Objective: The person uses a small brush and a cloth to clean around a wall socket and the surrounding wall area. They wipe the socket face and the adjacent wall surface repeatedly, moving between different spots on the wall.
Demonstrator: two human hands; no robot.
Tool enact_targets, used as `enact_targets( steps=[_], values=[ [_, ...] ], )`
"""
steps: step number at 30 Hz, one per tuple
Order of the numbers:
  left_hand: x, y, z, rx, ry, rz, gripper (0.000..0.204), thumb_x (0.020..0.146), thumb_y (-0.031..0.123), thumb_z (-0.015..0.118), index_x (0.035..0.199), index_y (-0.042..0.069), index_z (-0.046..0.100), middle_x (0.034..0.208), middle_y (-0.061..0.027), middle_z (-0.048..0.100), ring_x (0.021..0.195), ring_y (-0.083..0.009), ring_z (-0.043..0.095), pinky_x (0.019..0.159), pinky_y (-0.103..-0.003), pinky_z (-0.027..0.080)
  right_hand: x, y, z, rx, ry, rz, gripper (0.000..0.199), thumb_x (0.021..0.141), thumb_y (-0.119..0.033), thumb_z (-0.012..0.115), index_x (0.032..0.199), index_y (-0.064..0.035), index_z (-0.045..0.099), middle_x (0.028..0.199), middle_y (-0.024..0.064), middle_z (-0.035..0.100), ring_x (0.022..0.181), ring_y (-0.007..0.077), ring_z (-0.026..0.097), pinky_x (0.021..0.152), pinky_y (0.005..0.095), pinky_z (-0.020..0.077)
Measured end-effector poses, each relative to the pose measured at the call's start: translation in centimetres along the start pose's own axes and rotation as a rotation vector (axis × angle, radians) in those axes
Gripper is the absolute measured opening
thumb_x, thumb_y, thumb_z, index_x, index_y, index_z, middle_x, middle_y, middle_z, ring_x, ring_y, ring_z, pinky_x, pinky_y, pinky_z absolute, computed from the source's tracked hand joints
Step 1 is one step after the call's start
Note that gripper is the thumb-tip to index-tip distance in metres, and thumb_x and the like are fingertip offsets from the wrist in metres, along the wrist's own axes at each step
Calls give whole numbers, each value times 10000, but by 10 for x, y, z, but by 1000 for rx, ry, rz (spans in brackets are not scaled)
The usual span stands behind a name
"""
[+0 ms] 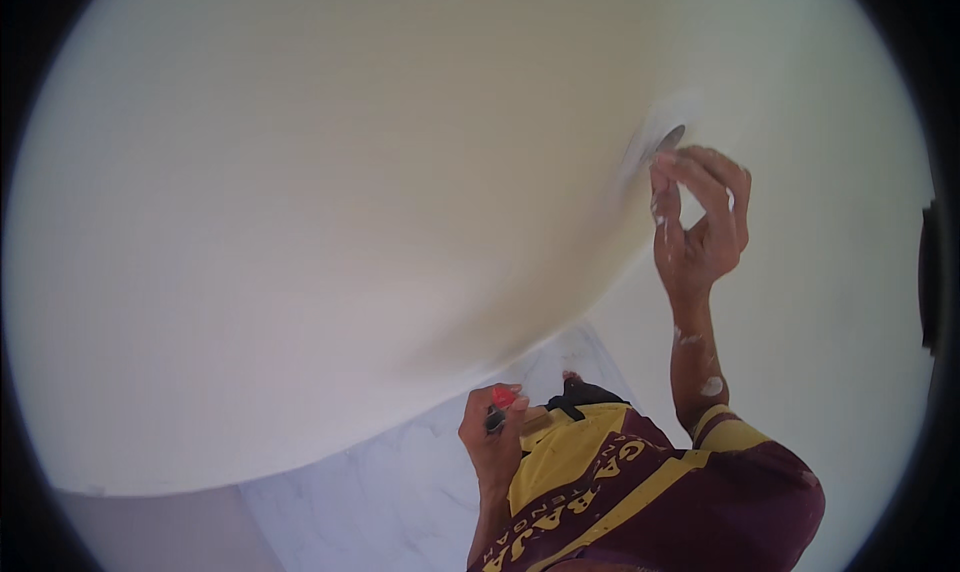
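My right hand [700, 222] is raised against the cream-white wall [330, 212], fingers pinched on a small grey flat piece [671, 137] that touches the wall. A paler smeared patch [650, 132] surrounds that spot. White splashes mark my right forearm. My left hand [490, 437] hangs low by my waist, closed round a tool with a red end [504, 396] and a dark grip. A tan bit [536, 420] sticks out beside it; I cannot tell what it is.
The wall fills most of the view and bends with the lens. White marbled floor tiles [400, 482] lie below. My maroon and yellow shirt [640, 492] fills the lower right. A dark object [930, 272] sits at the right edge.
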State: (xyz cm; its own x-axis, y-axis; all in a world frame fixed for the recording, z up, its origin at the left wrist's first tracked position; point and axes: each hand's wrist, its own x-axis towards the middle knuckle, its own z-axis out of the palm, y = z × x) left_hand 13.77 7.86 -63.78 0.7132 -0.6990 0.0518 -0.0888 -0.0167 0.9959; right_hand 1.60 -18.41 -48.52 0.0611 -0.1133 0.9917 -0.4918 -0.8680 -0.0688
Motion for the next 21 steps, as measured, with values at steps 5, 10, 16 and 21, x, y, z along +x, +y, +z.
enact_targets(
  steps=[5, 10, 16, 21],
  values=[
    [0, 6, -5, 2, -101, -21, 166, 921, 63, 792, 1051, 37, 692, 971, -50, 708, 793, -96, 613, 712, -254, 496, 57, 25, -36, -213, -138, -157, 248, 806, -7, 806, 1033, -98, 764, 980, 39, 720, 865, 227, 649, 755, 369, 515],
    [0, 2, -6, -8, -174, -12, 165, 929, 69, 780, 1064, 32, 694, 982, -59, 701, 806, -106, 615, 716, -261, 496, 90, 35, -59, -347, -359, -310, 316, 770, -18, 785, 1070, -112, 752, 964, 24, 719, 833, 237, 668, 737, 382, 536],
    [1, -4, -2, -87, -186, -58, 169, 925, 65, 780, 1065, 32, 691, 991, -61, 702, 812, -114, 611, 736, -268, 496, 72, 28, -57, -332, -505, -389, 338, 762, 47, 778, 1060, -105, 729, 922, 32, 713, 788, 219, 672, 677, 360, 541],
    [2, -1, -6, -56, -177, -59, 159, 920, 66, 786, 1049, 33, 698, 996, -63, 706, 838, -121, 631, 761, -269, 510, 88, 29, -48, -366, -471, -357, 358, 783, 14, 781, 1107, -126, 715, 865, -5, 704, 693, 185, 642, 603, 340, 519]
  ],
)
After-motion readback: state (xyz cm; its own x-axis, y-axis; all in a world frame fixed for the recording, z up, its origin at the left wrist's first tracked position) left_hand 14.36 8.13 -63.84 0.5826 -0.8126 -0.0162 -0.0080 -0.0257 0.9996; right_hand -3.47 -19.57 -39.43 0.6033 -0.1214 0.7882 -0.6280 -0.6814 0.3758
